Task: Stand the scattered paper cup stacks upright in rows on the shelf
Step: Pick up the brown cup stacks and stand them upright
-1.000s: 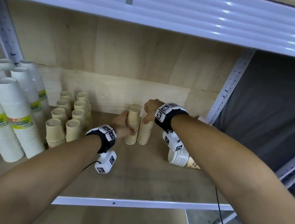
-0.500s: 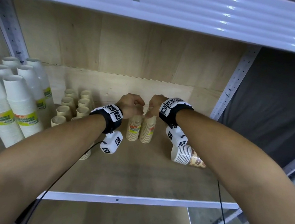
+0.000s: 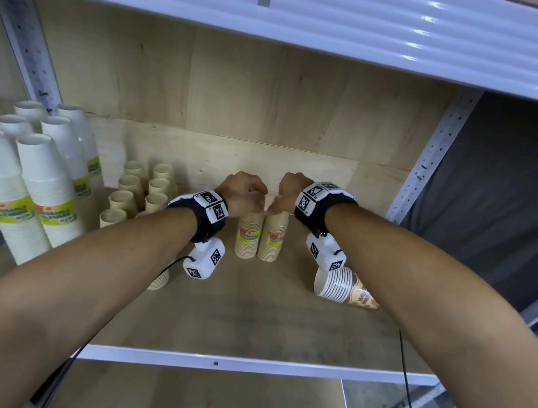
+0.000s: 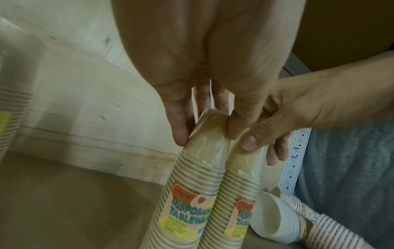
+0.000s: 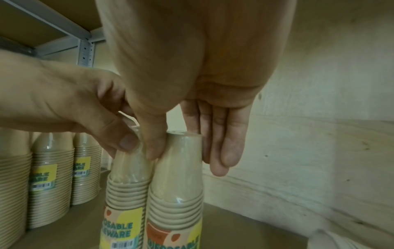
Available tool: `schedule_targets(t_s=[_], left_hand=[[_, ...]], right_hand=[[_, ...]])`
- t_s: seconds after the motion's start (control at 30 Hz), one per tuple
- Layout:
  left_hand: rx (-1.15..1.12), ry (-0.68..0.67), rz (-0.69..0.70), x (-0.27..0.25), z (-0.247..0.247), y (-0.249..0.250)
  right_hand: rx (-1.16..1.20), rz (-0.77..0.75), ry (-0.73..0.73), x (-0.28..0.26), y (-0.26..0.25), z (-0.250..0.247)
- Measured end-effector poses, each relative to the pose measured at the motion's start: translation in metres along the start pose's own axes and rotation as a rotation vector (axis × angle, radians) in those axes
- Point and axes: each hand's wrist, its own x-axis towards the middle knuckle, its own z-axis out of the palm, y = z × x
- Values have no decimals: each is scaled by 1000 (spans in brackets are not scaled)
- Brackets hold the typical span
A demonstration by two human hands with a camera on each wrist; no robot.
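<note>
Two wrapped kraft cup stacks stand upright side by side mid-shelf, rims down. My left hand (image 3: 257, 198) pinches the top of the left kraft stack (image 3: 248, 235) between thumb and fingers (image 4: 181, 133). The right hand (image 3: 278, 201) holds the top of the right kraft stack (image 3: 272, 239) the same way. In the right wrist view the right hand (image 5: 185, 155) has its thumb and fingers on either side of the right stack (image 5: 177, 193), with the left stack (image 5: 127, 185) beside it. A striped cup stack (image 3: 340, 286) lies on its side under my right wrist.
Rows of short tan cup stacks (image 3: 138, 192) stand left of my hands. Tall white cup stacks (image 3: 20, 189) fill the far left. The wooden back wall (image 3: 232, 157) is close behind the hands. The shelf's white front rail (image 3: 238, 362) runs below; an upper shelf overhangs.
A second ago my left hand held its stack by the side, a little raised. Both hands now sit on the stack tops, and the two stacks stand level together.
</note>
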Motion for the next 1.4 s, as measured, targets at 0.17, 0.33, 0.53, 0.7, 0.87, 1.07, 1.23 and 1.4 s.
schedule_targets(t_s=[0.17, 0.33, 0.53, 0.7, 0.87, 1.07, 1.23, 1.4], left_hand=[[19, 2, -1, 0, 0, -1], [25, 8, 2, 0, 1, -1], [56, -3, 11, 1, -1, 1], [204, -64, -1, 2, -8, 10], [328, -195, -51, -8, -26, 19], [313, -324, -165, -29, -51, 30], [294, -375, -218, -51, -72, 28], [328, -378, -259, -81, -99, 26]], right_hand=[[-18, -55, -11, -3, 3, -2], [-17, -63, -29, -4, 1, 0], [-32, -47, -25, -6, 0, -1], [-64, -105, -28, -8, -2, -4], [-104, -134, -51, -18, -21, -6], [-162, -136, -154, -27, -50, -14], [-137, -162, -196, -39, -73, -16], [-42, -227, -256, -59, -96, -19]])
